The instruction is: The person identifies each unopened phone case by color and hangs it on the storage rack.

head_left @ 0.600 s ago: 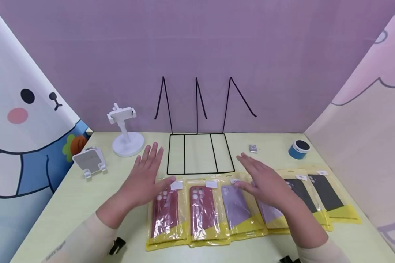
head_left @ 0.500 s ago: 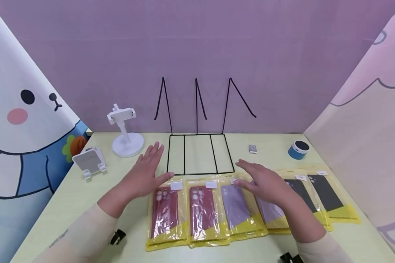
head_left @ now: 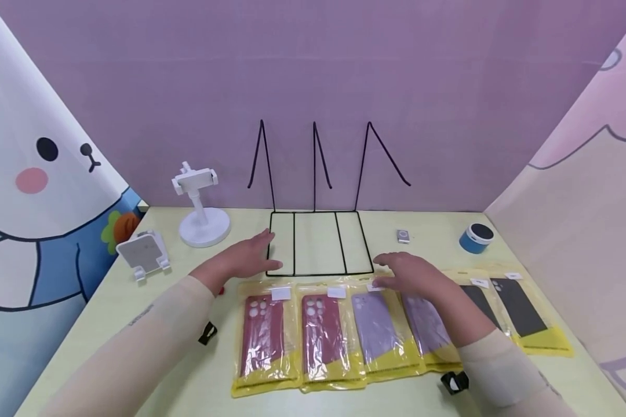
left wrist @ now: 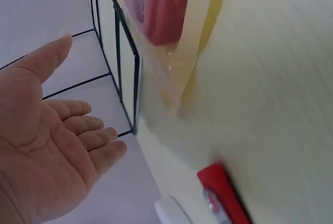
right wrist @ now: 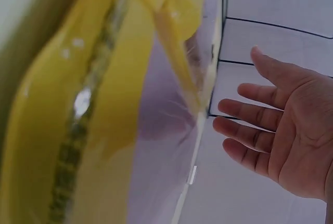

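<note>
I have both hands flat and empty, fingers straight. My left hand hovers just beside the wire rack, at its near left corner; my right hand sits at the near right corner, over the purple phone case. The rack's long axis runs left-right between my fingers, equally near both.

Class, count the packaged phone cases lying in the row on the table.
6: two red at the left, two lilac in the middle, the second partly under the right hand, and two black at the right.
</note>
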Available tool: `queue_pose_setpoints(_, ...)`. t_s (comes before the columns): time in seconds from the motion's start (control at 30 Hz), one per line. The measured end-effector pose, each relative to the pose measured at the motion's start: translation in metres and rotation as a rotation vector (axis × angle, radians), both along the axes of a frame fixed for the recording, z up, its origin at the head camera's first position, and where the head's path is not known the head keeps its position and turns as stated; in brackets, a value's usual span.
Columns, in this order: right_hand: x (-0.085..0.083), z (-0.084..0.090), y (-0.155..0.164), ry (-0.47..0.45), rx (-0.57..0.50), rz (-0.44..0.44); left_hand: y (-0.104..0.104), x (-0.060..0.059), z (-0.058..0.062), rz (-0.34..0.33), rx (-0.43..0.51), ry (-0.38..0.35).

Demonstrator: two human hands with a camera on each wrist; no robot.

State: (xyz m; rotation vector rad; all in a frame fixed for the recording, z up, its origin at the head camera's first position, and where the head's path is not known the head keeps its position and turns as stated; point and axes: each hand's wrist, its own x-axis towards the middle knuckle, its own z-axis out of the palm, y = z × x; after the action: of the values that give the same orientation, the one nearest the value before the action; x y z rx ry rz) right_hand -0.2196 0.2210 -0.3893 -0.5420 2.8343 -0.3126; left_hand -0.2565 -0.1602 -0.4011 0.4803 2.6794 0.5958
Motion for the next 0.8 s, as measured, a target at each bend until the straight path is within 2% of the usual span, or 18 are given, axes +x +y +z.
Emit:
queue_pose_setpoints(0.17, -0.009, -0.007, 0.003, -0.028, 0.041, 0.002, 0.003, -0.005, -0.007, 0.037, -0.031, -0.030)
queue_pose_setpoints(0.33, -0.013, -0.011, 0.006, -0.030, 0.040, 0.024, -0.001, -0.006, -0.014, 0.053, -0.088, -0.038)
queue_pose_setpoints(0.67, -0.021, -0.024, 0.008, 0.083, 0.008, 0.154, -0.004, -0.006, -0.014, 0.025, -0.114, -0.014)
queue_pose_setpoints(0.8, -0.018, -0.019, 0.014, 0.113, -0.010, 0.182, -0.004, -0.007, -0.017, 0.019, -0.120, -0.009)
